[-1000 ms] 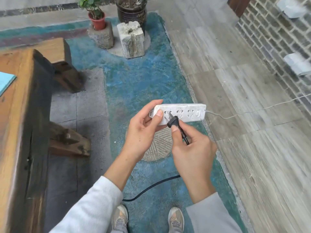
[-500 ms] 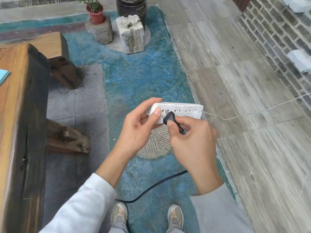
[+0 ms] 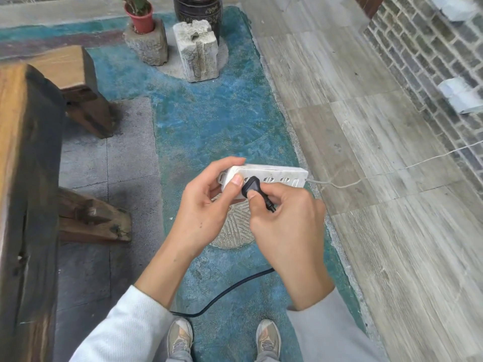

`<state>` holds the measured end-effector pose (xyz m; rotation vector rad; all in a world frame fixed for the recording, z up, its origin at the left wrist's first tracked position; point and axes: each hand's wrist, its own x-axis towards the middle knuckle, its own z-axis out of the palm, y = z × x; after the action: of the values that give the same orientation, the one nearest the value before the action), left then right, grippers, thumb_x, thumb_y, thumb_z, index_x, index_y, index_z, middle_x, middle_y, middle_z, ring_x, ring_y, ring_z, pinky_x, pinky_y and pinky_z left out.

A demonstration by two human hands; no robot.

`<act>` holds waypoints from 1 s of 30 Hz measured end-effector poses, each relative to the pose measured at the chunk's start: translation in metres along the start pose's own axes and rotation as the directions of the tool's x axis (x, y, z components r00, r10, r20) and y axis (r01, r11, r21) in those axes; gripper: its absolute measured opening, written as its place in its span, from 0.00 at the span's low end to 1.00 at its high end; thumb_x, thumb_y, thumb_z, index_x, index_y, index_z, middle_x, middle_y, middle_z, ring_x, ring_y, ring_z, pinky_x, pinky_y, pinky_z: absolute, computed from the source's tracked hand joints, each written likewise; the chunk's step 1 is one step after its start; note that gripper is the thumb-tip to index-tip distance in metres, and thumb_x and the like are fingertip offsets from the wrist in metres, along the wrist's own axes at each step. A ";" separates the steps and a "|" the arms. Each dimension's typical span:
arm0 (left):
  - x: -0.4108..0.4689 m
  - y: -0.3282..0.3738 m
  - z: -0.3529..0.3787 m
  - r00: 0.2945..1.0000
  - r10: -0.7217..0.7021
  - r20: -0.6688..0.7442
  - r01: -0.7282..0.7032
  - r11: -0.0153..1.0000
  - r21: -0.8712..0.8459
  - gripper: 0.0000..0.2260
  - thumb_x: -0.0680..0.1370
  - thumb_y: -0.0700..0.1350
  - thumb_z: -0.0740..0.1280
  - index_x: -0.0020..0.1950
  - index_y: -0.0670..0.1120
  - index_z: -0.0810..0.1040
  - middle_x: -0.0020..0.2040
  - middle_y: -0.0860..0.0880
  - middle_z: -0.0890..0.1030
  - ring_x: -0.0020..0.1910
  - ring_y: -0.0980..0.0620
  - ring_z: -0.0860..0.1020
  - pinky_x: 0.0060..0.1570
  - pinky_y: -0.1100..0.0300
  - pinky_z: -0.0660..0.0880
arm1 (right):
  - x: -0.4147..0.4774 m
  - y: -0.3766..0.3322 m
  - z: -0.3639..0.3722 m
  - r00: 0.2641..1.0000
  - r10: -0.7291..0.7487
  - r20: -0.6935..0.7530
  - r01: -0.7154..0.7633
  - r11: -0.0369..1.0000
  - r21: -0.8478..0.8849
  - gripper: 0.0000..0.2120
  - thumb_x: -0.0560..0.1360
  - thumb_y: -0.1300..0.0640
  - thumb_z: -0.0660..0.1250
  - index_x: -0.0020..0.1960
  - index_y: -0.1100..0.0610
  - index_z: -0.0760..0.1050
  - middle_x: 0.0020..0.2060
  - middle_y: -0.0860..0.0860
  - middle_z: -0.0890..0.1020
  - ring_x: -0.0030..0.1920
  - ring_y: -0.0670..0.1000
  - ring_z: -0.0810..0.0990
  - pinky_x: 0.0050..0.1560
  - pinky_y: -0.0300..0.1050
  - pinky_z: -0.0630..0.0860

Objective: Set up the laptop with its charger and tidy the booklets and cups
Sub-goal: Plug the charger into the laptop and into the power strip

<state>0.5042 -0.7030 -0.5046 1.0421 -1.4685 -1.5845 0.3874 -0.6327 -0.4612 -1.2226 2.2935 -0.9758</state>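
Note:
A white power strip (image 3: 277,175) is held up in front of me, above the floor. My left hand (image 3: 206,207) grips its left end, thumb on the socket face. My right hand (image 3: 287,226) pinches the black charger plug (image 3: 251,187) and holds it against a socket near the strip's left end. The plug's black cable (image 3: 230,290) drops behind my right wrist and loops down to the floor by my shoes. The strip's own white cord (image 3: 392,173) runs off to the right. No laptop, booklets or cups are in view.
A thick wooden table (image 3: 23,178) fills the left edge, with a wooden bench (image 3: 73,82) behind it. A potted plant (image 3: 139,17), stone blocks (image 3: 197,52) and a dark urn (image 3: 197,10) stand at the top. A brick wall (image 3: 431,61) rises on the right.
The plug has moved left and closer against the strip's socket face. Both hands and the strip sit a little lower in the view; the blue booklet on the table has left the view.

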 end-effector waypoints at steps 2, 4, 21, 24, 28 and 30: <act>0.000 0.003 0.001 1.000 0.013 -0.008 -0.013 1.000 0.005 0.11 0.83 0.39 0.65 0.64 0.47 0.80 0.59 0.45 0.83 0.58 0.43 0.82 0.58 0.44 0.80 | -0.001 -0.002 0.001 1.000 -0.017 -0.013 0.017 1.000 -0.021 0.09 0.74 0.49 0.68 0.44 0.53 0.83 0.36 0.50 0.86 0.37 0.56 0.82 0.42 0.49 0.76; 0.000 0.006 0.003 1.000 0.022 -0.016 -0.022 1.000 0.020 0.11 0.83 0.40 0.65 0.64 0.47 0.80 0.59 0.44 0.82 0.58 0.42 0.82 0.59 0.39 0.79 | 0.000 -0.004 0.003 0.999 -0.019 -0.028 0.018 0.999 -0.030 0.09 0.74 0.49 0.68 0.44 0.53 0.83 0.37 0.50 0.87 0.37 0.56 0.82 0.42 0.49 0.75; -0.030 -0.005 0.026 0.977 -0.194 -0.086 0.177 0.968 -0.176 0.40 0.74 0.61 0.70 0.81 0.62 0.53 0.73 0.61 0.72 0.73 0.58 0.71 0.75 0.44 0.65 | 0.003 0.008 0.023 0.919 0.324 0.224 -0.391 0.671 0.631 0.13 0.74 0.62 0.74 0.39 0.43 0.86 0.38 0.44 0.88 0.36 0.39 0.84 0.39 0.37 0.80; -0.060 -0.023 0.045 0.974 -0.218 0.066 0.214 0.975 0.066 0.32 0.75 0.67 0.60 0.79 0.68 0.55 0.62 0.70 0.78 0.62 0.68 0.76 0.68 0.58 0.71 | 0.011 0.010 0.031 0.811 0.463 0.357 -0.533 0.335 0.777 0.11 0.76 0.69 0.69 0.54 0.59 0.83 0.43 0.53 0.88 0.32 0.42 0.81 0.34 0.33 0.77; -0.098 -0.027 0.036 0.987 -0.149 0.053 0.127 0.946 0.297 0.14 0.80 0.62 0.57 0.65 0.72 0.70 0.42 0.60 0.82 0.35 0.62 0.76 0.40 0.68 0.72 | 0.033 0.027 0.036 0.760 0.449 0.470 -0.586 0.160 0.794 0.11 0.79 0.72 0.62 0.55 0.62 0.78 0.50 0.61 0.84 0.40 0.49 0.83 0.46 0.39 0.82; -0.109 -0.026 0.020 0.990 -0.142 0.020 0.125 0.927 0.355 0.10 0.81 0.58 0.59 0.60 0.68 0.75 0.40 0.60 0.80 0.32 0.63 0.74 0.35 0.70 0.68 | 0.044 0.036 0.036 0.761 0.416 0.498 -0.582 0.098 0.807 0.12 0.79 0.74 0.59 0.51 0.61 0.77 0.48 0.61 0.83 0.43 0.50 0.85 0.51 0.43 0.83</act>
<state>0.5311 -0.5939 -0.5209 1.3408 -1.7915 -1.4744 0.3634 -0.6701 -0.5120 0.0848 1.2537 -1.4935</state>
